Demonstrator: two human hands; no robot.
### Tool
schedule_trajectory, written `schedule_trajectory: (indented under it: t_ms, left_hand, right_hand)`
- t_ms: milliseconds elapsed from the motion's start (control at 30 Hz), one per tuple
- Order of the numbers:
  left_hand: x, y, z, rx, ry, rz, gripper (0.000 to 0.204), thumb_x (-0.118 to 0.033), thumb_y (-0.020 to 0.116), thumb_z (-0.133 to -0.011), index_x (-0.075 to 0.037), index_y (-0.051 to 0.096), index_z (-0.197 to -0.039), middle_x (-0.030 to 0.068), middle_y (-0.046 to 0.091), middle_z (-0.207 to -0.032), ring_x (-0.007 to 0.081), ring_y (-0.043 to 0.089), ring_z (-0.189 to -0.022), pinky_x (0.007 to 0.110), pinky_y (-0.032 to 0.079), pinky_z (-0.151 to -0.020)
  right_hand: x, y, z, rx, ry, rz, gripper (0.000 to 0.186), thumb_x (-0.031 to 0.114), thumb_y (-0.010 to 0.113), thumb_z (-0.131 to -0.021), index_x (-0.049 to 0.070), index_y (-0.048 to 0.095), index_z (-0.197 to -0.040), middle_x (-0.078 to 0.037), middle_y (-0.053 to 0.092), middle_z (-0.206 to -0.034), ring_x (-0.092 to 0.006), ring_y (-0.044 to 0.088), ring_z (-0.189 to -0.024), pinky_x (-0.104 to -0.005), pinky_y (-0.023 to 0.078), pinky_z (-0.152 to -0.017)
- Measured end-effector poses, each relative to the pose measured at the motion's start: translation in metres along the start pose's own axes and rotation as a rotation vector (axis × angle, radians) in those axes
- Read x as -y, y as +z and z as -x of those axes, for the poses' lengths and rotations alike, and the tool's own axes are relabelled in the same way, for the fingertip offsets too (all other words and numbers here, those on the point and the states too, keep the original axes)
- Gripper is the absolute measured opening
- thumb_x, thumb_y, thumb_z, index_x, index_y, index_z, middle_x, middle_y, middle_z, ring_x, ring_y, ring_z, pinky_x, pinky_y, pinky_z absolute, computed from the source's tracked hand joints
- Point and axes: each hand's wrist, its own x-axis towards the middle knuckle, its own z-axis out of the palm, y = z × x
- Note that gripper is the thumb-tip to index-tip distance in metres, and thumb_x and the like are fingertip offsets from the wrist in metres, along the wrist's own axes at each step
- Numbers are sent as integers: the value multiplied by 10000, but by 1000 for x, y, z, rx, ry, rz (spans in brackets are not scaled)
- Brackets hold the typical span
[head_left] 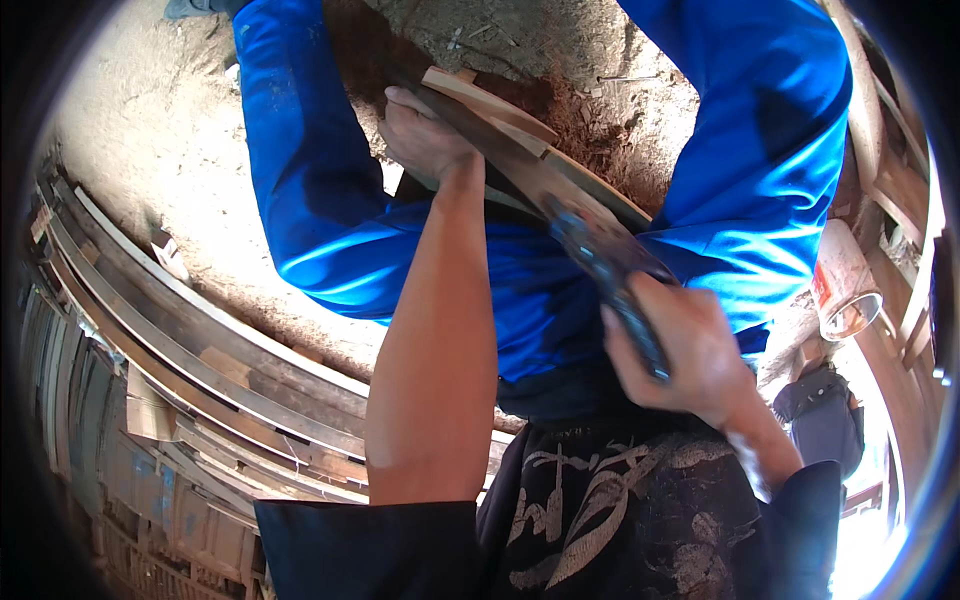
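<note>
Sitting with bent legs in blue trousers (310,200), I have a long tool, apparently a hand saw (515,155), lying diagonally over wooden boards (475,100). My right hand (680,355) is closed round its dark handle, slightly blurred. My left hand (425,140) is closed at the upper end of the work, gripping what looks like a board beside the blade; the exact contact is partly hidden. The boards reach toward my right thigh, and the blade hides part of them.
Dirt ground (160,140) lies around my legs. Long stacked planks (230,335) run along the left and bottom-left. A white-and-red cylindrical container (840,270), timber (890,190) and a dark bag-like object (820,420) are at the right.
</note>
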Motion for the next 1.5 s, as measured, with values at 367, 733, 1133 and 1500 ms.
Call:
schedule_trajectory:
  t_ms: [367, 733, 1133, 1500]
  left_hand:
    - [12, -8, -1, 6, 80, 67, 613, -339, 240, -1044, 56, 629, -784, 306, 637, -857, 499, 589, -819, 581, 463, -792]
    - [5, 0, -3, -61, -4, 59, 613, -332, 225, -1041, 62, 621, -788, 288, 635, -804, 496, 585, -771, 588, 462, -762]
    - [4, -7, 1, -110, 35, 37, 592, -323, 255, -1045, 61, 599, -755, 289, 630, -787, 493, 581, -772, 589, 453, -762]
    - [0, -10, -1, -134, 5, 10, 613, -353, 244, -1039, 50, 623, -776, 307, 635, -834, 507, 580, -799, 587, 460, -781]
  right_hand:
    - [-7, -5, 20, -10, 17, 102, 128, 73, 691, -757, 52, 603, -848, -105, 562, -629, -297, 600, -526, -378, 478, -503]
    - [16, -41, 62, -1, 186, 122, 77, 22, 649, -759, 34, 584, -799, -116, 545, -595, -340, 542, -481, -424, 415, -488]
    - [-11, -20, 104, -204, 28, 109, 115, 31, 669, -762, 1, 597, -847, -120, 574, -632, -316, 547, -467, -357, 425, -455]
    - [4, -56, 89, 83, 171, 118, 35, 28, 628, -800, 28, 602, -824, -111, 564, -622, -316, 574, -520, -412, 429, -494]
